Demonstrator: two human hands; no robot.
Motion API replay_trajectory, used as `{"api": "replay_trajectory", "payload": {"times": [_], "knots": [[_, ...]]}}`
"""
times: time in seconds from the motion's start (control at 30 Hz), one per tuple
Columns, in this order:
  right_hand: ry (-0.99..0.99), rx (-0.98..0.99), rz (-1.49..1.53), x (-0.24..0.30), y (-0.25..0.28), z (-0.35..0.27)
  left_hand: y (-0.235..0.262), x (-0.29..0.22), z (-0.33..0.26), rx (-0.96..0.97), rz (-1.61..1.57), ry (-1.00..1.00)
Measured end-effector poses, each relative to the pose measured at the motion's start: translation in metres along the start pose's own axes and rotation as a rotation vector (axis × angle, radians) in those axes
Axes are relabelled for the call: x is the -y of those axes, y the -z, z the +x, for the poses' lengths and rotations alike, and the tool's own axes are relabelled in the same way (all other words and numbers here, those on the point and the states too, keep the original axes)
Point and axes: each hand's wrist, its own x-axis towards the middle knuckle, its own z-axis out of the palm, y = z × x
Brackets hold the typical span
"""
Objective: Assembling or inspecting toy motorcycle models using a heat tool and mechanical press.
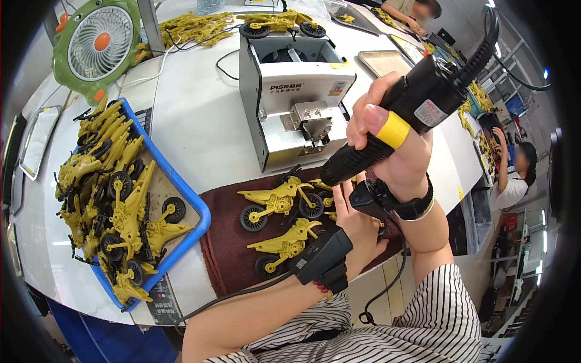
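Observation:
My right hand [387, 130] is wrapped around a black electric screwdriver [417, 91] with a band of yellow tape and a thick cable at its upper end. The driver slants over my left hand [357, 224], which lies with fingers stretched out on the brown cloth [224, 212]. Yellow plastic parts and a dark wheel show around the left fingers; most of what lies under that hand is hidden. Just left of it, two yellow toy motorcycles, one farther [275, 196] and one nearer [284, 242], rest on the cloth. Both wrists carry strapped-on black devices.
A blue tray [203, 209] heaped with yellow toy motorcycles stands on the left. Behind the cloth is a grey metal screw-feeding machine [296, 115] with a toy motorcycle [278, 23] on top. A green fan [97, 45] stands far left. Other people sit at the far right.

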Motion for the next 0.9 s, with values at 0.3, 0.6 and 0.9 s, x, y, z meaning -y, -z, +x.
{"api": "replay_trajectory", "payload": {"times": [0.3, 0.6, 0.9], "knots": [[-0.004, -0.001, 0.013, -0.006, -0.006, 0.000, -0.008, 0.002, 0.000, -0.091, -0.114, -0.008], [0.076, 0.007, 0.037, 0.011, 0.003, 0.001, -0.001, 0.004, 0.001, 0.002, -0.043, -0.034], [0.412, 0.100, 0.277, 0.020, 0.002, 0.029, -0.005, 0.001, -0.001, -0.201, 0.030, -0.023]]}}
